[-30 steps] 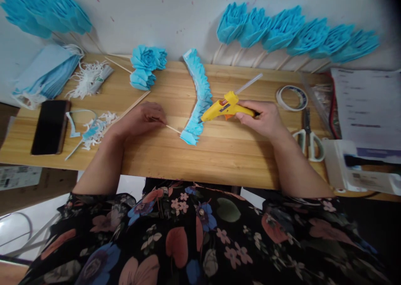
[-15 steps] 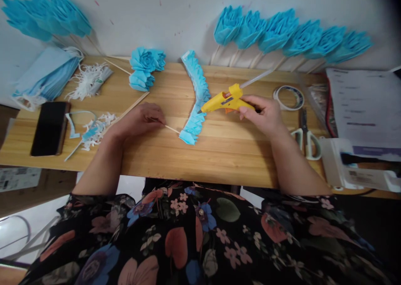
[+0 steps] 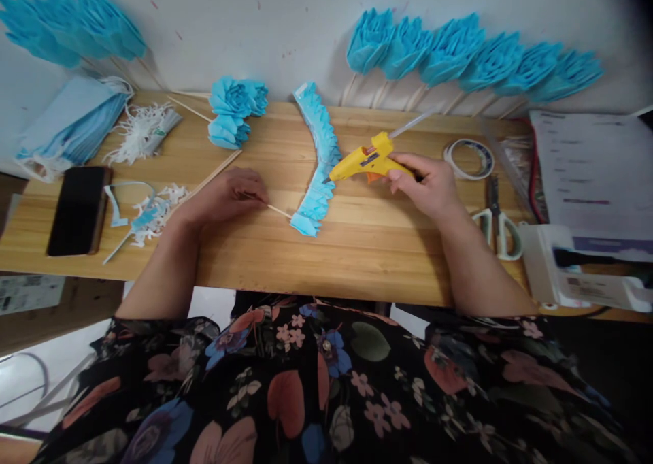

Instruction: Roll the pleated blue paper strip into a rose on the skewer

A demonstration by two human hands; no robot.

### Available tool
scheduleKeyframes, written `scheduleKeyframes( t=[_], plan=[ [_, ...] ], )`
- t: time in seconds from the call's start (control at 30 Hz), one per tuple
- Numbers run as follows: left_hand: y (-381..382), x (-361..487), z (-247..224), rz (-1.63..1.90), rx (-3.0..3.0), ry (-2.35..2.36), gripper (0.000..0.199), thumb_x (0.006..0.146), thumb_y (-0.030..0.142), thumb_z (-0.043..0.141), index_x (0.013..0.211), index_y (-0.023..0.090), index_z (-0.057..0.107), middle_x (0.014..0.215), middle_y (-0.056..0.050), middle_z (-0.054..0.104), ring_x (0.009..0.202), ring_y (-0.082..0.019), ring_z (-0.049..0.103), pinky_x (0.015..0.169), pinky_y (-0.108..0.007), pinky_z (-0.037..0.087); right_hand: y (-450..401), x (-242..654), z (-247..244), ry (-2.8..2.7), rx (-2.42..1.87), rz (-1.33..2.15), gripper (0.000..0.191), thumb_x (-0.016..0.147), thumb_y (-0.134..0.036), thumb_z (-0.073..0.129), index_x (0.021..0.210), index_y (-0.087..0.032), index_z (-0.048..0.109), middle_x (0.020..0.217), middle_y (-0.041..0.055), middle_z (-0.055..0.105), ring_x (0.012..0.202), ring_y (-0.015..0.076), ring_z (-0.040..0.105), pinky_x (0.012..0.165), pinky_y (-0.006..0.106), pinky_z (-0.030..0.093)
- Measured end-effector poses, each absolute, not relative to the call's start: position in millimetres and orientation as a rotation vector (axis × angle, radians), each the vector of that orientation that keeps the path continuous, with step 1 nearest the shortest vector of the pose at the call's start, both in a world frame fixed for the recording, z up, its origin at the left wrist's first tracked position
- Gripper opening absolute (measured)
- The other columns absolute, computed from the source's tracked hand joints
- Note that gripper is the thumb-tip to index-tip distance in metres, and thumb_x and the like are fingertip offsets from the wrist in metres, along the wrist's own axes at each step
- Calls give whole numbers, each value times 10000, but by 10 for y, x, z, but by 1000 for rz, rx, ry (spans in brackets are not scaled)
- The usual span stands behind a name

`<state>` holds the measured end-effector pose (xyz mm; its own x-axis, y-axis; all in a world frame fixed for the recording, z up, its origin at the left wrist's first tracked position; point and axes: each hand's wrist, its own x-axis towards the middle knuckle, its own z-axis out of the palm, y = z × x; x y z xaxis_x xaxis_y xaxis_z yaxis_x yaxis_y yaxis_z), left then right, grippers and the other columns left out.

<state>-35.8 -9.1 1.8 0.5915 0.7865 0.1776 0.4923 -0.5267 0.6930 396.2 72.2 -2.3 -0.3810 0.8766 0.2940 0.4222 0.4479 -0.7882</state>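
My left hand (image 3: 237, 195) is closed on a thin wooden stick (image 3: 279, 210), whose far end meets the bottom of a curved blue pleated strip (image 3: 319, 141) lying on the table. My right hand (image 3: 431, 181) grips a yellow glue gun (image 3: 362, 160) by its handle. The gun's nozzle points left, at the right edge of the strip, a little above its lower part. A clear glue stick (image 3: 415, 122) juts from the back of the gun.
Blue flowers on sticks lean on the wall at left (image 3: 92, 28) and right (image 3: 449, 49); more blue flowers (image 3: 232, 103) lie behind my left hand. Around are face masks (image 3: 76, 120), a phone (image 3: 80, 210), tape (image 3: 469, 159), scissors (image 3: 494, 212) and a printed sheet (image 3: 592, 171).
The glue gun's nozzle has shifted very slightly up and right along the strip. The whole view has moved a little; both hands keep their hold.
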Motion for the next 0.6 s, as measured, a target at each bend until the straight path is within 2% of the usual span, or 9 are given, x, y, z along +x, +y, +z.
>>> scheduleKeyframes(
  t=[0.27, 0.5, 0.6],
  plan=[
    [-90, -349, 29, 663, 2248, 990, 360, 1113, 466, 697, 887, 223, 835, 876, -75, 792, 801, -224, 734, 745, -340, 549, 743, 3991, -56, -1935, -1086, 853, 462, 950, -674, 783, 1185, -289, 884, 821, 25, 813, 579, 190, 664, 579, 367, 549],
    [-98, -355, 10, 675, 2217, 994, 359, 1112, 478, 706, 881, 233, 830, 888, -74, 793, 811, -227, 734, 762, -343, 550, 697, 3987, 9, -2042, -1134, 763, 398, 928, -579, 806, 1129, -253, 916, 856, 52, 844, 725, 237, 745, 630, 368, 569],
    [-98, -361, -2, 677, 2202, 1011, 361, 1100, 493, 715, 877, 232, 827, 887, -78, 795, 806, -232, 732, 765, -347, 558, 686, 3988, 37, -2061, -1142, 704, 355, 917, -532, 797, 1115, -267, 926, 862, 40, 856, 699, 233, 733, 619, 366, 561]
  ],
)
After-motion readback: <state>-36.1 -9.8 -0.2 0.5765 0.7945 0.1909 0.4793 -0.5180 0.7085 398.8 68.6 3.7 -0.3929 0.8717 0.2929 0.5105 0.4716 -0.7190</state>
